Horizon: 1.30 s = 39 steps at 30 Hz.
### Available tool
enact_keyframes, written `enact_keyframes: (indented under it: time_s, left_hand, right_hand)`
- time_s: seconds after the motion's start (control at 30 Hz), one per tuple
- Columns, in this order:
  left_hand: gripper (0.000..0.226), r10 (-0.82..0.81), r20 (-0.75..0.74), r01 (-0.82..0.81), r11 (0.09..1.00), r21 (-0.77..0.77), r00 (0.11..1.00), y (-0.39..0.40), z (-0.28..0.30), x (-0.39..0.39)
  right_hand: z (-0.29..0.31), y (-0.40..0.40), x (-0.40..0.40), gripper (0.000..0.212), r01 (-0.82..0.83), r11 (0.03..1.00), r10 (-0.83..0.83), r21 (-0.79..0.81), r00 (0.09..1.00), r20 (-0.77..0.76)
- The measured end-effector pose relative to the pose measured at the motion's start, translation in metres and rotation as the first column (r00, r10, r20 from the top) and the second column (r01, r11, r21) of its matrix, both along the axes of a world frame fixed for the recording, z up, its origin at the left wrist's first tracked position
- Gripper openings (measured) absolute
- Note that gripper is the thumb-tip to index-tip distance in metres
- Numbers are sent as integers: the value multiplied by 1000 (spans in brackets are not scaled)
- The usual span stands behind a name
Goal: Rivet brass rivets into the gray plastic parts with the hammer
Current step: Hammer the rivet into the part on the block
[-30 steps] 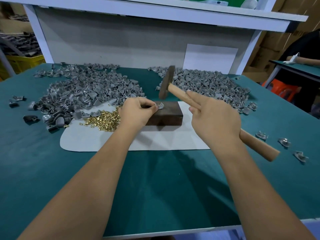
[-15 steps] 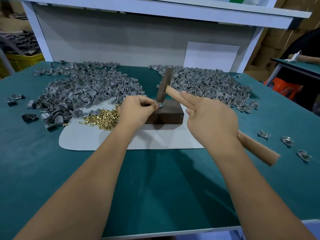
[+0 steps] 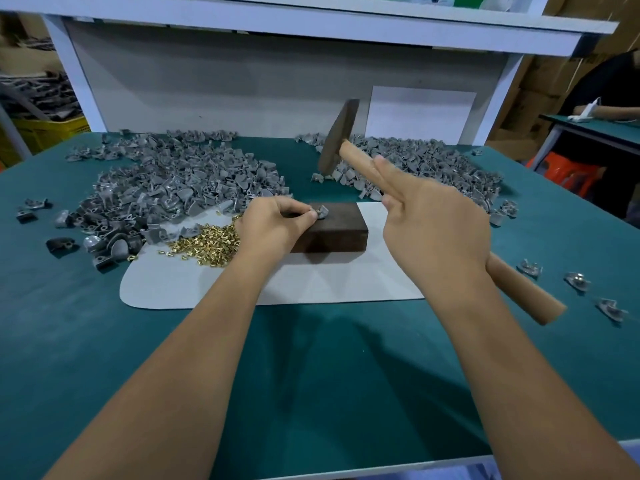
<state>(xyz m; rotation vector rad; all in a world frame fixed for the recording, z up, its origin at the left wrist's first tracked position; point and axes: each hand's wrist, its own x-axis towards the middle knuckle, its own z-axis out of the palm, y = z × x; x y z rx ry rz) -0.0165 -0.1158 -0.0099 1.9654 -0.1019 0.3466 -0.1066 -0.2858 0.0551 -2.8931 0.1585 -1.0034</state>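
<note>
Two hands share the work: my left hand (image 3: 277, 225) pinches one small gray plastic part (image 3: 322, 212) on the dark wooden block (image 3: 334, 233), which gives a hard base. My right hand (image 3: 434, 230) grips the wooden-handled hammer (image 3: 337, 136) raised above it, ready to strike.

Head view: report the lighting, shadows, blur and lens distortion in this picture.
Head view: even overhead light, no harsh glare; soft forearm shadows fall on the green table mat; wide-angle lens bows the white shelf edge and stretches both forearms; the raised dark-headed wooden hammer gripped by the right hand is slightly soft, while the brass rivet heap and dark wooden block beside the left hand stay sharp.
</note>
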Motion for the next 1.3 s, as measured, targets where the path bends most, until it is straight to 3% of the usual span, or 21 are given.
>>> enact_keyframes:
  time_s: [0.13, 0.3, 0.43, 0.6, 0.77, 0.93, 1.07, 1.2, 1.3]
  left_hand:
    - [20, 3, -7, -3, 1000, 17, 1000, 1, 1, 1]
    - [24, 13, 5, -13, 1000, 13, 1000, 0, 0, 1]
    - [15, -3, -4, 3, 1000, 16, 1000, 1, 1, 2]
    - [4, -20, 7, 20, 999, -44, 1000, 1, -2, 3]
    - [2, -25, 5, 25, 998, -66, 1000, -1, -2, 4]
    - [3, -37, 19, 38, 996, -80, 999, 0, -4, 5]
    - [18, -14, 12, 14, 999, -47, 1000, 0, -4, 5]
    - [4, -16, 12, 16, 998, -64, 1000, 0, -5, 5]
    - [11, -40, 13, 41, 997, -61, 999, 0, -4, 4]
  right_hand:
    - [-8, 2, -3, 49, -79, 997, 74, -22, 982, -171]
    - [0, 3, -1, 49, -1, 1000, 1, 6, 1000, -6]
    - [-9, 4, -4, 51, -52, 997, 43, -54, 987, -155]
    - [4, -3, 1, 49, 10, 1000, -10, -30, 1000, 0]
    - [-2, -2, -4, 49, -74, 993, 59, -89, 986, -153]
    - [4, -3, 0, 48, -22, 999, 21, -27, 999, -43]
    - [0, 0, -1, 47, -108, 992, 96, -68, 982, -162]
    - [10, -4, 4, 47, -53, 998, 52, -16, 997, -58]
    - [2, 0, -1, 51, -102, 994, 100, -30, 992, -72]
